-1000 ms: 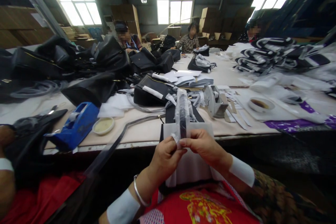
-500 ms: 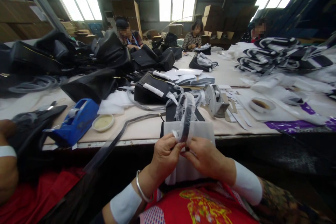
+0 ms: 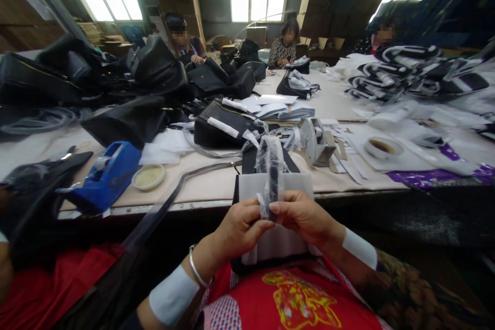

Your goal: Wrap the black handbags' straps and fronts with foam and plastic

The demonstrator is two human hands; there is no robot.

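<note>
My left hand and my right hand meet in front of my chest, both pinched on a black strap wrapped in clear plastic film. The strap stands upright between my thumbs and forefingers, its top reaching over the table's front edge. Behind the strap a black bag covered by white paper hangs from the table edge down to my lap. A bangle sits on my left wrist.
A blue tape dispenser and a small dish stand at front left. Black bags pile up at the left, white-wrapped goods at the right. A grey dispenser and a tape roll lie ahead. Three people sit at the far end.
The wrapped strap tilted slightly right and is now upright again; my hands stayed pinched on it, shifting a little as I looked slightly lower.
</note>
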